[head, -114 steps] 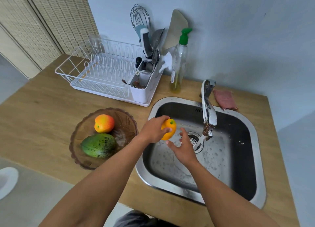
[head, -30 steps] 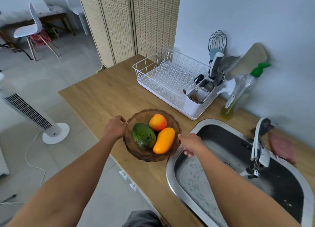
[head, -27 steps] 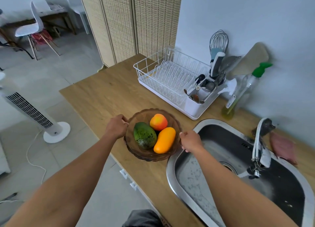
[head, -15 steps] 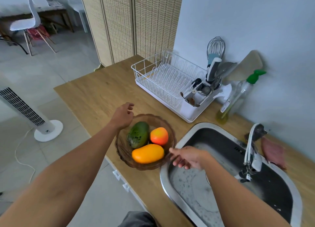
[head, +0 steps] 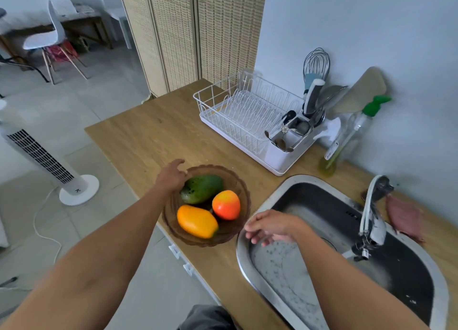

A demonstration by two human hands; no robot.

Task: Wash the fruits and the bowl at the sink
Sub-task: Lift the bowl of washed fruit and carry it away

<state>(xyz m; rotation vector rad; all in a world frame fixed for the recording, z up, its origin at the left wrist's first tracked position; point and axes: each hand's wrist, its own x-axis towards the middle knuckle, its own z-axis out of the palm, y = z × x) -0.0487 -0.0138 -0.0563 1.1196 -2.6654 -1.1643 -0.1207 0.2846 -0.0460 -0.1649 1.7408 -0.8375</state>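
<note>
Brown glass bowl (head: 245, 196) sat on the wooden counter (head: 153, 136), just left of the sink (head: 242, 255). It held a green mango (head: 202, 188), a red-orange fruit (head: 226, 205) and a yellow mango (head: 197, 221). My left hand (head: 171, 177) was at the bowl's far-left rim, beside the green mango, fingers (head: 179, 161) loosely extended and gripping nothing; contact with the rim could not be determined. My right hand (head: 270, 224) hovered over the sink's left edge, just right of the bowl and apart from it, fingers relaxed, empty.
</note>
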